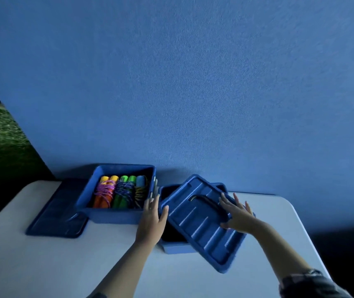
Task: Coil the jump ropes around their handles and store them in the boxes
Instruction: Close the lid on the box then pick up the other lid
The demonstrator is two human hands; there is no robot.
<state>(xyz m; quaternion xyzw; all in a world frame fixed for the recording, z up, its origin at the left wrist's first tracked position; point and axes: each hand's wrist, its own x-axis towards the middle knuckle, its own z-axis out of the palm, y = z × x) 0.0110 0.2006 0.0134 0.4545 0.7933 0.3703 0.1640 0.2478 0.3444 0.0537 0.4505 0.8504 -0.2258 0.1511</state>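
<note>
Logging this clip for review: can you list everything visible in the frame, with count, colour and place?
Open box: one, blue, left-centre on the table, by the wall.
Coiled jump ropes: three bundles in the open box; orange-yellow, green and light blue handles.
Flat lid: one, dark blue, lying left of the open box.
Second box: one, blue, right of the first, mostly covered.
Tilted lid: one, blue, askew over the second box.
Table: one, white.
Wall: blue, behind the table.
Left hand: at the tilted lid's left edge.
Right hand: spread flat on the tilted lid.
</note>
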